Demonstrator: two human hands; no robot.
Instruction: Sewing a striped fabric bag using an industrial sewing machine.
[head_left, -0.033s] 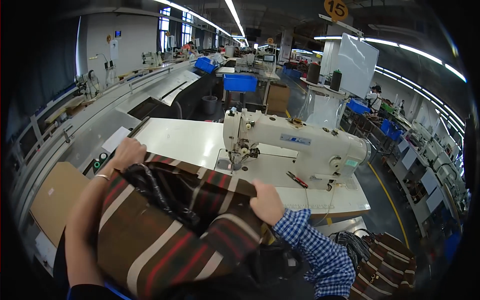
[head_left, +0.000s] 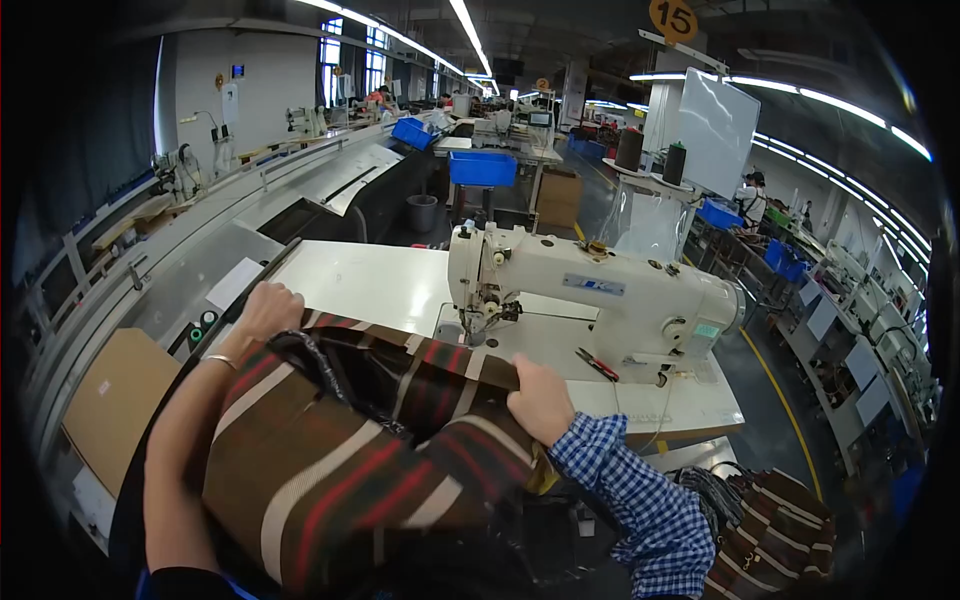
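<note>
Holding the brown woven bag-shaped piece with cream, red and dark stripes (head_left: pixel 320 430) by its upper rim, you have it in front of your body, at the near edge of the white sewing table (head_left: pixel 360 270). Compared with a moment ago, its front panel sits a little higher in view and less of the dark inside shows – a small shift that looks like adjusting the piece rather than releasing it, so the handling seems unfinished.

Your bare left hand (head_left: pixel 268 312) is clamped on the rim's far left corner, fingers curled; your right hand (head_left: pixel 541 400), below a blue-and-white checked cuff (head_left: pixel 640 490), pinches the right end. The far rim spans between your 2 hands, and most of the piece hangs below them, toward you.

Just beyond stands the cream-coloured metal sewing machine (head_left: pixel 590 270), with small red-handled snips (head_left: pixel 598 366) lying near its base. At your lower right – apart from your hands – is a 2nd brown striped fabric piece (head_left: pixel 775 540). Farther off are 2 dark cone-shaped thread spools (head_left: pixel 630 148) and a blue rectangular bin (head_left: pixel 482 169).
</note>
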